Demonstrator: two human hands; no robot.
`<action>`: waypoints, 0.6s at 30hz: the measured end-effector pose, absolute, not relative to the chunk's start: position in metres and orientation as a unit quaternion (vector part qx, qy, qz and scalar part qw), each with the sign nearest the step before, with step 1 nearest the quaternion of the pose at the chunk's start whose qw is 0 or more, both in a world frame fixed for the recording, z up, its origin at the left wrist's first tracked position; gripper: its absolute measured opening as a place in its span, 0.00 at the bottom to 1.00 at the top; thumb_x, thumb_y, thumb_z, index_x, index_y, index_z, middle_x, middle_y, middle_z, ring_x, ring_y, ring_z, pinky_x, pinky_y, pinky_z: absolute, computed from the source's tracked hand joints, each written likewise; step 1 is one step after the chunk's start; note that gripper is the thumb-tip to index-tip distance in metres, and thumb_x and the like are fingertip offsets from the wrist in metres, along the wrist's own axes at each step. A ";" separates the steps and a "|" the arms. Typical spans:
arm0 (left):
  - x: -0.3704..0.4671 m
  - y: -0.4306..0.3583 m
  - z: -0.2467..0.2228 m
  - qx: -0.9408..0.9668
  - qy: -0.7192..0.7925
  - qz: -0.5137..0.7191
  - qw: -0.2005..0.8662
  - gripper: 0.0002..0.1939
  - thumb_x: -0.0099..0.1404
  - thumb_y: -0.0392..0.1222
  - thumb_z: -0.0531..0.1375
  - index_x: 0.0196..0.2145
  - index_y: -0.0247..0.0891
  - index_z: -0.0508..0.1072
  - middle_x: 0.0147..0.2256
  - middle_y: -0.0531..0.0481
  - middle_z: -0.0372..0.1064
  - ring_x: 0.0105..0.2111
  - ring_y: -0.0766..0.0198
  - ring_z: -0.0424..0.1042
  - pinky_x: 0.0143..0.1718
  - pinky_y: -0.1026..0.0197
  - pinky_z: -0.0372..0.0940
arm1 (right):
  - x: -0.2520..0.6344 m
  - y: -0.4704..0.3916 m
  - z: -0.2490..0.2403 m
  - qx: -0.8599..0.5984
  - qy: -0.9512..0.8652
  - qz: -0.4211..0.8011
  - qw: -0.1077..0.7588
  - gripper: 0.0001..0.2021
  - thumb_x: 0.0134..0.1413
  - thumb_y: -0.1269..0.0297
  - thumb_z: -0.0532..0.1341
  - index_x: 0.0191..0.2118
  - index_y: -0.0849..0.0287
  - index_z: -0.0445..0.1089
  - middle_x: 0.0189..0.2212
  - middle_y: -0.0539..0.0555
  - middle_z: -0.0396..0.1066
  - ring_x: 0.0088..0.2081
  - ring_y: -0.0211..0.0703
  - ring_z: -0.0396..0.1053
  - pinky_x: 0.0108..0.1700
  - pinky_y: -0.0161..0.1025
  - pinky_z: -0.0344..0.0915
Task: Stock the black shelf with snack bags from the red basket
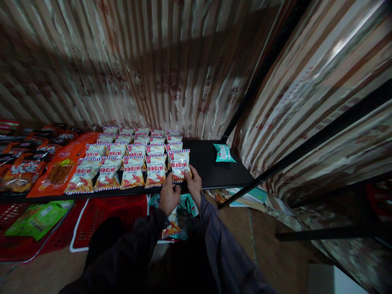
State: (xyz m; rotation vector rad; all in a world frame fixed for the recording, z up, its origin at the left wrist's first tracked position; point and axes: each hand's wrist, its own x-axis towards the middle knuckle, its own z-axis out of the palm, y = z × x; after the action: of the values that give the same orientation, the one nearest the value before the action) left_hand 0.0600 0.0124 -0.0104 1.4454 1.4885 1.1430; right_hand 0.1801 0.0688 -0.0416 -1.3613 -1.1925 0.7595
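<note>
A small white-and-orange snack bag [179, 165] with red lettering and a striped edge stands at the front right end of rows of matching bags [132, 171]. My right hand [194, 182] grips its lower right edge, thumb on the front. My left hand [169, 197] is at its lower left corner with fingers bent and closed in on it; part of that contact is hidden. The rows rest on a black shelf [211, 173]. On the shelf to the right lies a teal packet [224, 153].
Orange snack packs [59, 167] fill the shelf's left. Below sit red baskets [114, 212], one with green packets [39, 218], another with teal and orange bags. Black shelf posts [260, 81] and a striped curtain [147, 61] stand behind and to the right.
</note>
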 end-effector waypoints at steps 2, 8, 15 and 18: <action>0.060 0.013 -0.013 0.569 0.582 0.446 0.374 0.31 0.57 0.33 0.52 0.59 0.33 0.56 0.59 0.36 0.55 0.47 0.58 0.70 0.51 0.54 0.65 | 0.179 0.070 -0.042 -0.589 -0.518 0.311 0.537 0.25 0.53 0.51 0.56 0.53 0.59 0.65 0.45 0.56 0.73 0.42 0.46 0.71 0.45 0.41 0.67; 0.060 0.018 -0.021 0.581 0.570 0.469 0.344 0.31 0.56 0.32 0.52 0.58 0.32 0.58 0.60 0.37 0.53 0.57 0.52 0.60 0.53 0.52 0.64 | 0.175 0.069 -0.040 -0.635 -0.538 0.261 0.489 0.26 0.56 0.52 0.51 0.57 0.59 0.61 0.46 0.57 0.72 0.44 0.46 0.71 0.46 0.41 0.66; 0.061 0.021 -0.031 0.594 0.566 0.476 0.317 0.31 0.56 0.32 0.53 0.58 0.33 0.58 0.60 0.38 0.54 0.60 0.52 0.55 0.56 0.49 0.60 | 0.173 0.068 -0.032 -0.672 -0.581 0.210 0.409 0.25 0.59 0.55 0.48 0.58 0.61 0.59 0.46 0.60 0.72 0.44 0.48 0.70 0.47 0.42 0.64; 0.061 0.021 -0.036 0.603 0.569 0.465 0.311 0.31 0.56 0.33 0.53 0.58 0.33 0.58 0.60 0.38 0.54 0.61 0.51 0.53 0.59 0.47 0.57 | 0.173 0.067 -0.031 -0.687 -0.601 0.174 0.369 0.25 0.59 0.57 0.48 0.59 0.62 0.59 0.44 0.61 0.72 0.44 0.49 0.69 0.48 0.43 0.63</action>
State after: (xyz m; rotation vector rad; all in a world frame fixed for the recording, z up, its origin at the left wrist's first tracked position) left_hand 0.0609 0.0211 -0.0358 1.5933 1.5023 1.2269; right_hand 0.1735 0.0667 -0.0309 -1.7633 -1.5424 0.4466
